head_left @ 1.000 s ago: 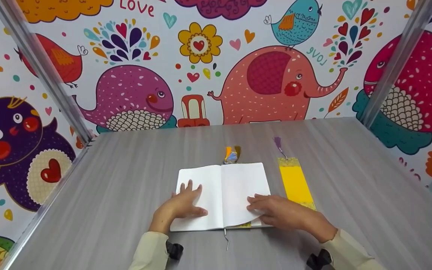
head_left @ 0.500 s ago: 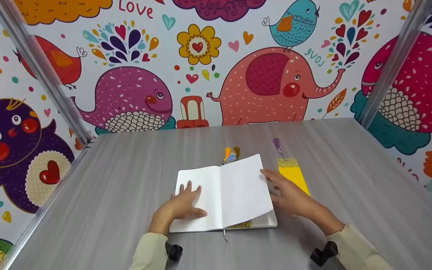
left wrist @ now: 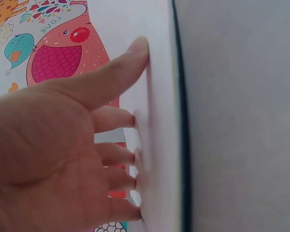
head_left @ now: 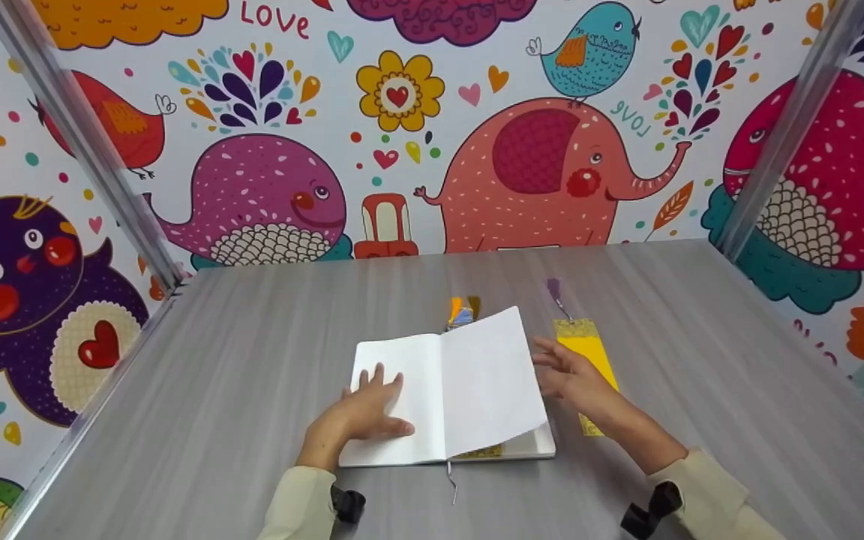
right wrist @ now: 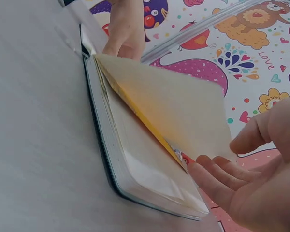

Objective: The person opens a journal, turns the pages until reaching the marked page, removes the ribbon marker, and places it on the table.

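Observation:
An open notebook (head_left: 421, 367) with blank white pages lies on the table. My left hand (head_left: 364, 411) rests on its left page with fingers spread; in the left wrist view the fingertips touch the paper. The right page (head_left: 486, 390) stands partly raised from the pages below. At its outer edge is my right hand (head_left: 578, 384), fingers loosely bent, thumb (right wrist: 251, 137) apart from the fingers. Beneath the raised page lies a yellow bookmark (right wrist: 140, 116), its gold patterned end showing at the notebook's bottom edge. Its orange and brown tassel (head_left: 465, 309) sticks out at the top.
A second yellow bookmark (head_left: 580, 351) with a purple tassel (head_left: 555, 291) lies right of the notebook, partly behind my right hand. A thin ribbon (head_left: 453, 481) hangs from the notebook's bottom edge. Cartoon-printed walls (head_left: 297, 90) and metal posts (head_left: 94, 150) border the grey table (head_left: 252, 322).
My right hand has moved from the page's lower right part up to its outer edge, off the paper's face. The right page has risen at its outer side. The left hand stays put.

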`<action>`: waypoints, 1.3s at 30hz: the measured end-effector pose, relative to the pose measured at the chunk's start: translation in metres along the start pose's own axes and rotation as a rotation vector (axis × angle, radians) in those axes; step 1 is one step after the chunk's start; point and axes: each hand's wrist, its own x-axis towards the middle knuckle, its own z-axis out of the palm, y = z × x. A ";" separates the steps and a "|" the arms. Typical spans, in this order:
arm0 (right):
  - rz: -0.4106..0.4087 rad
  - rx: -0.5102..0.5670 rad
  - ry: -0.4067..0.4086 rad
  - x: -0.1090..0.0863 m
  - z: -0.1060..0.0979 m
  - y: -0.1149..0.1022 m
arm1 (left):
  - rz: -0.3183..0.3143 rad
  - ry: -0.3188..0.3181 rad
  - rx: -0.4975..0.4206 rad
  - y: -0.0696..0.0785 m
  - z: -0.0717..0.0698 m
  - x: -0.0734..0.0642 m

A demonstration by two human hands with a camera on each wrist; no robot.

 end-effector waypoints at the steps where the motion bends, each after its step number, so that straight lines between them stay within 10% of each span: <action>1: 0.020 0.009 0.016 0.000 0.000 0.000 | 0.002 -0.001 0.001 0.000 0.000 0.000; 27: 0.113 0.148 0.021 0.002 0.016 -0.030 | 0.020 0.006 -0.020 0.000 -0.002 -0.004; 39: -0.053 0.122 -0.175 0.000 0.034 -0.035 | 0.027 0.060 -0.063 -0.006 -0.007 -0.001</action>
